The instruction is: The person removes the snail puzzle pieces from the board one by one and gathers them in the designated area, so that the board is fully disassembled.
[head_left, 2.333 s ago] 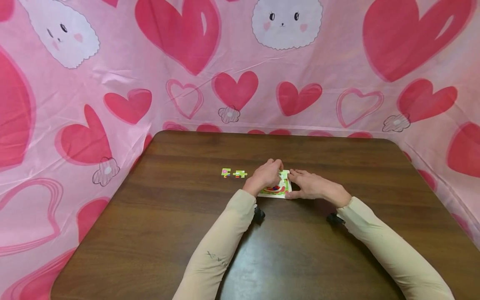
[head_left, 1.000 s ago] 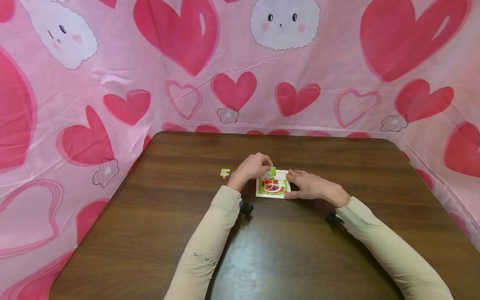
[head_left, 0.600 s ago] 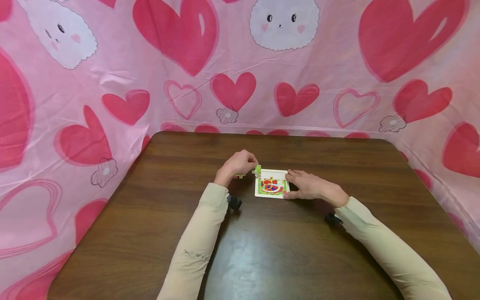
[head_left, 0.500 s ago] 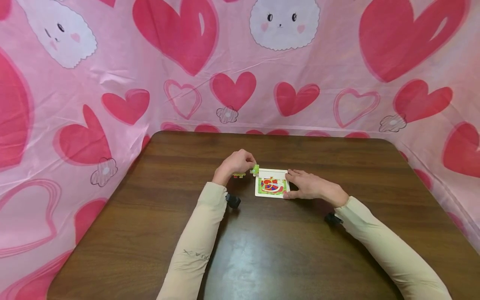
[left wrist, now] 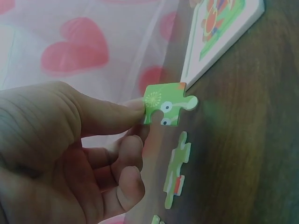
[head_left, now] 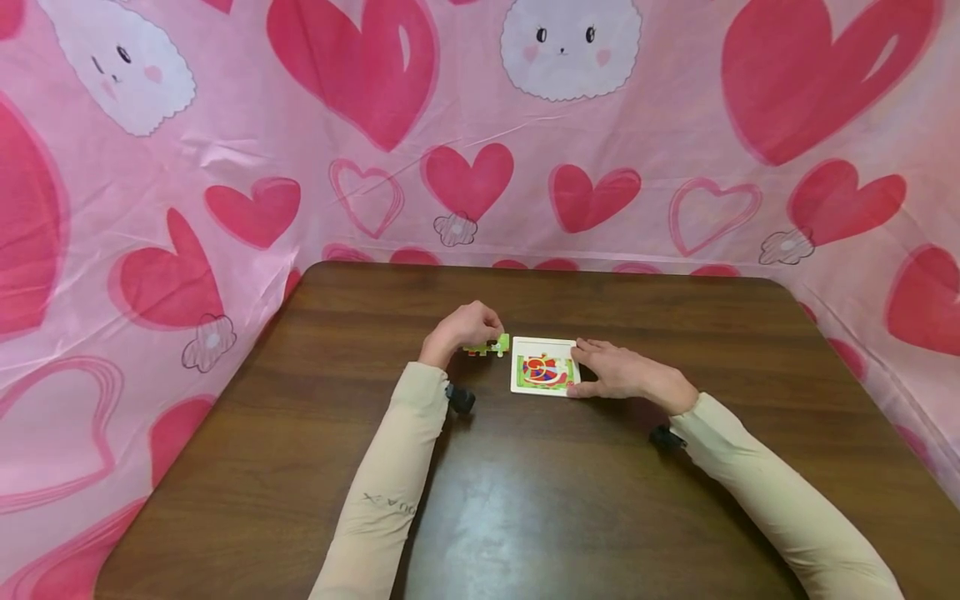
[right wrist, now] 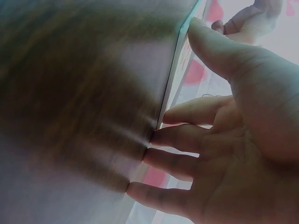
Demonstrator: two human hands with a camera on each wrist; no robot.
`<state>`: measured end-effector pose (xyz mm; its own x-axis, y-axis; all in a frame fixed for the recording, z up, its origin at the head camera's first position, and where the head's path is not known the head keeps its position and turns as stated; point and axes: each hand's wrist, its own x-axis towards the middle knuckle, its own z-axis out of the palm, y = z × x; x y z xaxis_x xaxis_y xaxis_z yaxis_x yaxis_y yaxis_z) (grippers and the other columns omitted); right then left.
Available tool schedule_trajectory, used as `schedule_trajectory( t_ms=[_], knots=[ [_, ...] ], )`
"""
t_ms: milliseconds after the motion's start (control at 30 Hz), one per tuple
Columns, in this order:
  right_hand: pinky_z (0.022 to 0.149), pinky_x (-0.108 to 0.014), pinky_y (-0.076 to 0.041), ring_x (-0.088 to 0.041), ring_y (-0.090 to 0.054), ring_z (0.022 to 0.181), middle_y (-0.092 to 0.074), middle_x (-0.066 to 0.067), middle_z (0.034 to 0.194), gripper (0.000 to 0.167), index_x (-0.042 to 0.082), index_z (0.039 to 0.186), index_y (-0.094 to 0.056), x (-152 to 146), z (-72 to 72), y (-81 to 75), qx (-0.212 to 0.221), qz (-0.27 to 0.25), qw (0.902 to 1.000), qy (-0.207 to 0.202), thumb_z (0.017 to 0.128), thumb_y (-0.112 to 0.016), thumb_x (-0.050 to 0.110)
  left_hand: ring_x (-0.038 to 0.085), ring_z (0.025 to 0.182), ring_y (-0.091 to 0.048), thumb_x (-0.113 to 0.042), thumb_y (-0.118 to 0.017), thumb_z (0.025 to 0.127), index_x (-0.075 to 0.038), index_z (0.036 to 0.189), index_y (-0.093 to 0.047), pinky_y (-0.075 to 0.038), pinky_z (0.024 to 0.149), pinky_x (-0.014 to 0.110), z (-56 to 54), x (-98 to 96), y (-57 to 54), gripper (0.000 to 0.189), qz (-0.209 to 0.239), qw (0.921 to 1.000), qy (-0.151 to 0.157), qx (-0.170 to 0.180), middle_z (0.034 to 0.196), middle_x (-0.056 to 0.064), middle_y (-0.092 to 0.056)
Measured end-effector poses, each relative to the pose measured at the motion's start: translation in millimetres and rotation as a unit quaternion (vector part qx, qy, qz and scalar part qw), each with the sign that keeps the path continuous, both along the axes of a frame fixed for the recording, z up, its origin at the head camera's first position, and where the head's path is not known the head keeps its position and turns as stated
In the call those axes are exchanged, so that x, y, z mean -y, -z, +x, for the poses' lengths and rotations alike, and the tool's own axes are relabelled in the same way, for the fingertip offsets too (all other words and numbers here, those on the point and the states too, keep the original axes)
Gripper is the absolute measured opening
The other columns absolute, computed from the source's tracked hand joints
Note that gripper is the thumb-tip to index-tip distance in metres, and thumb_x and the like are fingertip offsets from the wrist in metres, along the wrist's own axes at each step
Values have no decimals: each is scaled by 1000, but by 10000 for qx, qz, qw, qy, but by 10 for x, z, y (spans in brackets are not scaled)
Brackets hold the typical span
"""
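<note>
Just left of the puzzle board, my left hand pinches a green jigsaw piece between thumb and index finger. White cartoon eyes and a pale flower are printed on it. The puzzle board has a white frame; a colourful snail-like picture fills its nearer part, while the far strip shows bare white. My right hand rests at the board's right side, fingers fairly straight, thumb at the near right corner. In the right wrist view its fingertips meet the table along the board's edge.
Another green jigsaw piece lies on the table below the held one in the left wrist view. The tip of one more piece shows at that view's bottom edge. The brown wooden table backs onto a pink heart-patterned cloth.
My left hand has lifted a green piece from the board's far strip and carried it left, off the board and low beside the loose pieces. The right hand has stayed put.
</note>
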<state>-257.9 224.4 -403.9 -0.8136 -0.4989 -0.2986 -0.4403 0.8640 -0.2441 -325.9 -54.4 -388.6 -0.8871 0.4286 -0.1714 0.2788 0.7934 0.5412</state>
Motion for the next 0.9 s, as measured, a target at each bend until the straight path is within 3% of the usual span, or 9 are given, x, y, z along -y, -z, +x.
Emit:
schedule_trajectory(
  t_ms=[533, 900],
  knots=[
    [114, -62, -25, -47, -23, 146, -25, -27, 158, 89, 0, 150, -34, -2, 3, -12, -37, -15, 10000, -14, 89, -61, 59, 20, 86, -57, -17, -62, 93, -12, 99, -74, -47, 77, 30, -30, -64, 86, 14, -121, 9996, 73, -225, 96, 3, -69],
    [114, -61, -24, -47, -23, 145, -25, -28, 158, 87, -1, 149, -35, 14, 7, -16, -43, -50, 10000, -27, 90, -60, 58, 21, 96, -59, -20, -58, 97, -13, 112, -70, -50, 91, 37, -13, -66, 69, 20, -95, 9985, -83, -529, 111, 5, -69]
  ],
)
